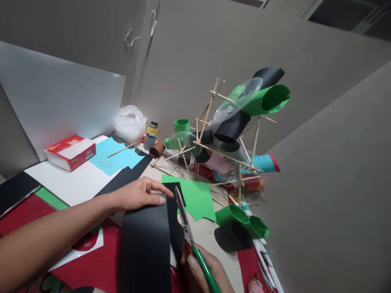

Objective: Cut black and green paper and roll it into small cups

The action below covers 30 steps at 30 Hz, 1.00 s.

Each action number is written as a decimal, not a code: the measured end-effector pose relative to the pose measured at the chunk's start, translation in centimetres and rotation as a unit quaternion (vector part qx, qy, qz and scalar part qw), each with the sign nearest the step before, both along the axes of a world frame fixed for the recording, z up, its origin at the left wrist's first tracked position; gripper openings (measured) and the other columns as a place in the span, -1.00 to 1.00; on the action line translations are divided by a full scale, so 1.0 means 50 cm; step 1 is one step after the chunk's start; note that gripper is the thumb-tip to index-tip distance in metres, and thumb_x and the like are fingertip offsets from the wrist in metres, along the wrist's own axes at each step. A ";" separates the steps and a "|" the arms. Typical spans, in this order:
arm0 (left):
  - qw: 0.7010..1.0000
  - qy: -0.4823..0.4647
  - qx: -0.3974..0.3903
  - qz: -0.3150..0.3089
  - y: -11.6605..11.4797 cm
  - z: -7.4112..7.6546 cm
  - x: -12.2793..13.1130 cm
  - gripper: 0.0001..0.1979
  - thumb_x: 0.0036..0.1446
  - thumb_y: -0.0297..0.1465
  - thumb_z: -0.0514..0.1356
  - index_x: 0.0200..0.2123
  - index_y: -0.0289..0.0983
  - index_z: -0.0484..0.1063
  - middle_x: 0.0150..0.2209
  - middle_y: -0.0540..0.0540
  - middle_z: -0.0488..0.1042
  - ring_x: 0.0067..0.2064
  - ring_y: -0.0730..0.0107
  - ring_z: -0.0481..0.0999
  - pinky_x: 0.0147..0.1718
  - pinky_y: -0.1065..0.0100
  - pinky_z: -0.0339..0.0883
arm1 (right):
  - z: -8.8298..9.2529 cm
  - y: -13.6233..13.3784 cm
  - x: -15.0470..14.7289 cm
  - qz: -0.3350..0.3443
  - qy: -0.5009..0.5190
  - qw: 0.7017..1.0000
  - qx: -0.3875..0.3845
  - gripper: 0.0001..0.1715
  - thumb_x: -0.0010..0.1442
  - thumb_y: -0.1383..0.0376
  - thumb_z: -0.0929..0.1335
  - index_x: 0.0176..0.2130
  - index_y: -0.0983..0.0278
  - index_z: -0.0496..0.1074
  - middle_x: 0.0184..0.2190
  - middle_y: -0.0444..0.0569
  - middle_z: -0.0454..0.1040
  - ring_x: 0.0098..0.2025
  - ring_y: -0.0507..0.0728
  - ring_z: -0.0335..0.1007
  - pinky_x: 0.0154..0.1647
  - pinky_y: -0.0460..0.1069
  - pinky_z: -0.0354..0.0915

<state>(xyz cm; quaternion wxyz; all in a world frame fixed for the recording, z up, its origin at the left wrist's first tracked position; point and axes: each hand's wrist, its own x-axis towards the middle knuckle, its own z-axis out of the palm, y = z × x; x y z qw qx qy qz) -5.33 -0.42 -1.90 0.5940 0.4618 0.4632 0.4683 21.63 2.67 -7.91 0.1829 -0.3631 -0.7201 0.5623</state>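
Note:
My right hand (210, 268) grips a pair of scissors (186, 228) with green and red handles, the blades pointing up and away. A large black sheet (145, 248) hangs from the fingers of my left hand (142, 193), which holds its far edge between thumb and forefinger. Beside this sheet, a narrow black piece (175, 230) lies along the scissor blades. The left forefinger reaches towards the blade tips. Beneath the blade tips, a green sheet (198, 197) with a scalloped edge rests on the table.
A stick frame (224, 154) carries green and black paper tubes and clear plastic discs on the right. Joined tubes (233, 234) lie nearer me. At the left are a blue sheet (120, 154), a red tissue pack (71, 152) and a white plastic bag (130, 123).

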 end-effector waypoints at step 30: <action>0.809 0.575 -0.058 0.110 0.136 -0.025 0.029 -0.61 0.10 -0.22 0.33 -0.07 -0.33 0.47 -0.04 -0.24 0.50 0.04 0.00 0.47 0.03 -0.01 0.32 | 0.008 0.063 -0.013 -0.126 0.067 0.986 0.087 -0.56 -0.04 -0.03 0.47 -0.49 0.28 0.41 -0.60 -0.17 0.35 -0.49 0.10 0.29 -0.46 -0.09 0.21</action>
